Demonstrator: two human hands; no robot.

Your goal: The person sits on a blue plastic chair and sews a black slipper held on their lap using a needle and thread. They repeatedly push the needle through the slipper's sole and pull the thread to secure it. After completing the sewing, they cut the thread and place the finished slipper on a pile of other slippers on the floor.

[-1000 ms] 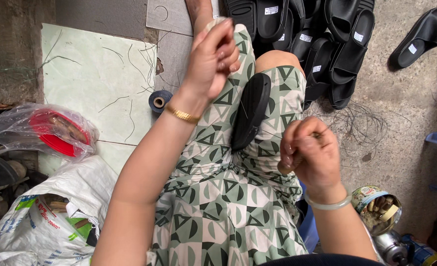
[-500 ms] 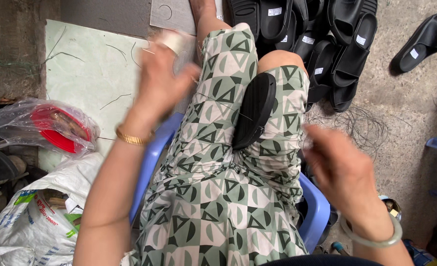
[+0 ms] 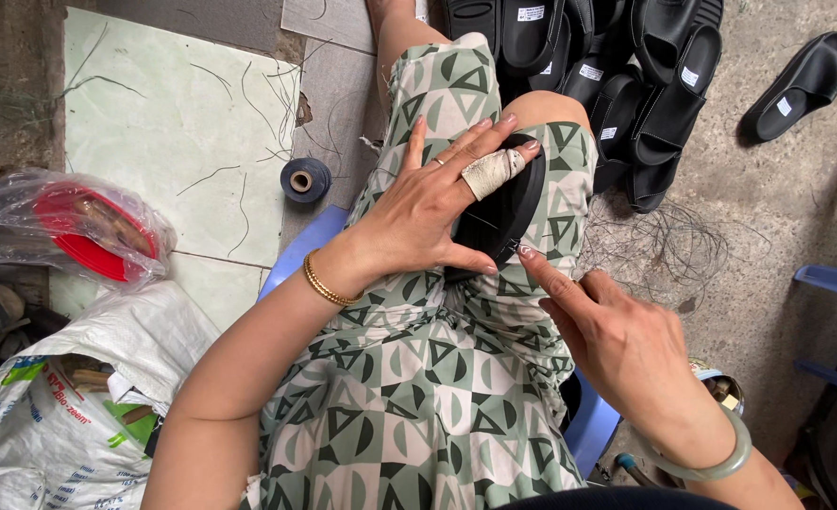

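A black sandal [image 3: 524,200] lies on my lap, over a green and white patterned dress. My left hand [image 3: 426,215] is laid over the sandal and grips it between thumb and fingers; its middle finger is wrapped in pale tape. My right hand [image 3: 617,332] is just to the right. Its index finger is stretched out and touches the sandal's lower edge beside my left thumb, and its other fingers are curled. I see nothing held in my right hand.
A pile of black sandals [image 3: 617,57] lies on the floor ahead, with a lone one [image 3: 796,85] to the right. A tangle of dark thread [image 3: 668,247] and a thread spool [image 3: 305,179] are nearby. A bagged red object [image 3: 88,227] and a white sack [image 3: 50,425] are at left.
My left hand came down from a raised position and settled on the sandal. My right hand moved in from the right and reached its index finger to the sandal's edge.
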